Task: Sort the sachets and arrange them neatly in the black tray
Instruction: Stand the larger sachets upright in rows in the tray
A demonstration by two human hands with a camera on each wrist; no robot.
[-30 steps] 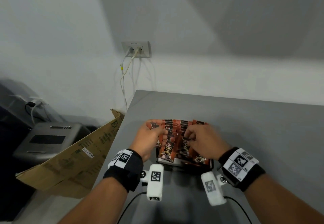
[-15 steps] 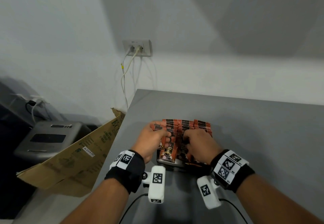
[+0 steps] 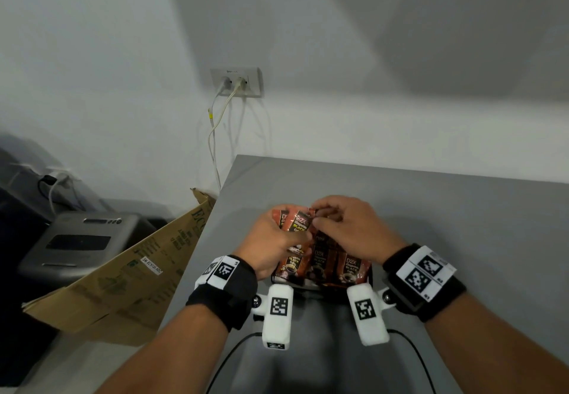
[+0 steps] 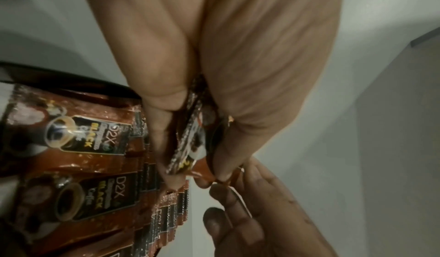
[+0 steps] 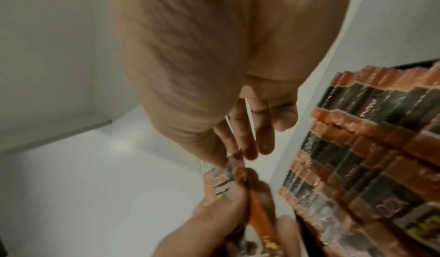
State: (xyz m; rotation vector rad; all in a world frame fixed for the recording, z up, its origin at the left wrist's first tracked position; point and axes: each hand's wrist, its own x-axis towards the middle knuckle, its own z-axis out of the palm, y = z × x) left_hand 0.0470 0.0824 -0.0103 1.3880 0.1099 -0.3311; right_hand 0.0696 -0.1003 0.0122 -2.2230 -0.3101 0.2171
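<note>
At the centre of the head view, the left hand [image 3: 271,239] grips a small bunch of sachets [image 3: 297,222] lifted above the black tray [image 3: 371,276], while the right hand [image 3: 348,227] pinches the top edge of one of them; the rest stand in rows in the tray on the grey worktop [image 3: 462,224]. The step in hand looks like squaring or picking through this last bunch before it joins the rows. The next move probably calls for lining up the edges and slipping the bunch upright into a gap without tipping its neighbours.
</note>
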